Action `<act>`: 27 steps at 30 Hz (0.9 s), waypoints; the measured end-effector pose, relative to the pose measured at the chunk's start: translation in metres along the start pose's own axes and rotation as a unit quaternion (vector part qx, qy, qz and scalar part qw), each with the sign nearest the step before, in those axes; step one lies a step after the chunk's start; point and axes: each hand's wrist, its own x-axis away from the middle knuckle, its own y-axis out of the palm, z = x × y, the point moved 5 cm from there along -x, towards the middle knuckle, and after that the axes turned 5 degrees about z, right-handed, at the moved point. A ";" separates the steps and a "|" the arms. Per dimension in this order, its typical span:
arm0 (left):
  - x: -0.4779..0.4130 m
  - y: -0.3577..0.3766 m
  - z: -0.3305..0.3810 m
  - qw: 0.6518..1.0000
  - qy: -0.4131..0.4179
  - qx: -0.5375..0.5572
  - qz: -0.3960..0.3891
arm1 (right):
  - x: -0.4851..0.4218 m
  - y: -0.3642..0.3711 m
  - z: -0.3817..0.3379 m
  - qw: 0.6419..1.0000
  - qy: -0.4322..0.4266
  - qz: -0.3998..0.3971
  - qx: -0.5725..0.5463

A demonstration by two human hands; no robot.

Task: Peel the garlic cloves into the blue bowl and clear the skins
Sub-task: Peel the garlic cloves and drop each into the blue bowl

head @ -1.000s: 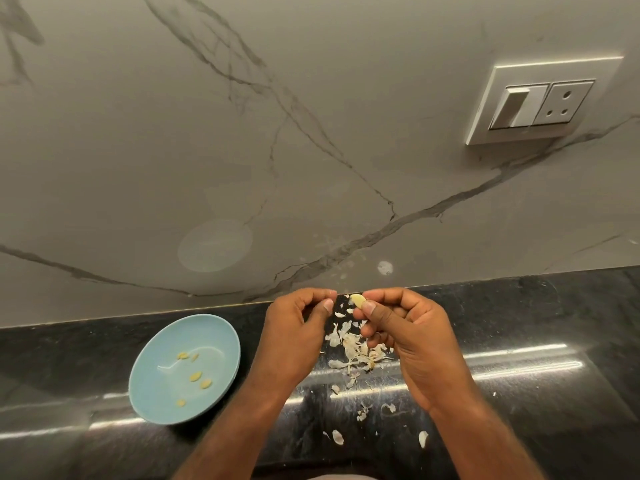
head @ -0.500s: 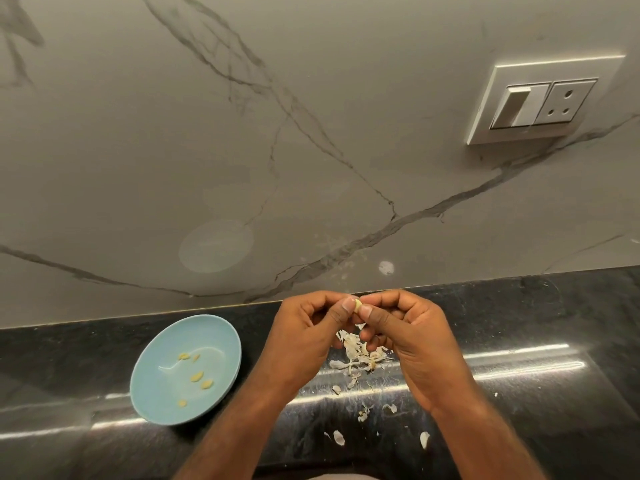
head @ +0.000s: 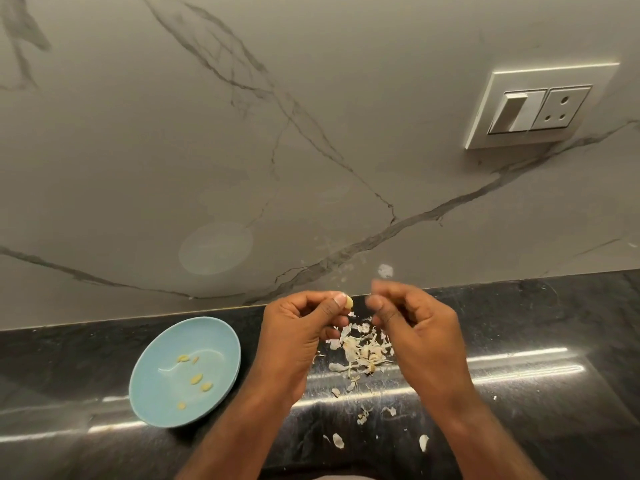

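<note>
My left hand (head: 298, 327) pinches a small pale peeled garlic clove (head: 349, 302) between thumb and fingertips, above the back of the black counter. My right hand (head: 412, 323) hovers just right of it, apart from the clove. Its fingers are curled and its fingertips are blurred, so I cannot tell whether a scrap of skin is between them. The blue bowl (head: 156, 386) sits at the left on the counter with several peeled cloves (head: 196, 378) inside. A pile of papery garlic skins (head: 360, 351) lies under and between my hands.
Loose skin flakes (head: 337, 439) are scattered towards the front of the black counter (head: 540, 341). A marble backsplash rises behind, with a switch and socket plate (head: 540, 105) at the upper right and a skin scrap (head: 385, 270) stuck low on the wall.
The clove passed from my right hand's fingertips to my left hand's. My hands met at the clove, then my right hand pulled away to the right.
</note>
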 end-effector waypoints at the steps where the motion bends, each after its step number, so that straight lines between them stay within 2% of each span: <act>1: 0.000 -0.001 0.000 1.000 0.000 0.001 0.002 | -0.001 0.004 0.002 0.999 0.009 -0.042 0.012; 4: 0.000 -0.001 -0.001 1.000 0.002 -0.001 0.003 | 0.001 0.012 0.003 0.994 0.011 -0.102 0.023; 14: 0.007 0.003 0.004 0.997 0.022 -0.052 -0.061 | 0.004 0.013 -0.002 0.992 0.040 -0.084 -0.081; 19: 0.010 0.001 0.008 0.992 0.077 -0.073 -0.066 | 0.006 0.013 -0.001 0.979 0.088 -0.097 -0.157; 22: 0.010 -0.001 0.008 0.985 0.110 -0.118 -0.068 | 0.009 0.011 0.000 0.980 0.091 -0.094 -0.150; 27: 0.013 -0.002 0.003 0.987 0.078 -0.111 -0.085 | 0.015 0.007 -0.003 0.979 0.076 -0.093 -0.162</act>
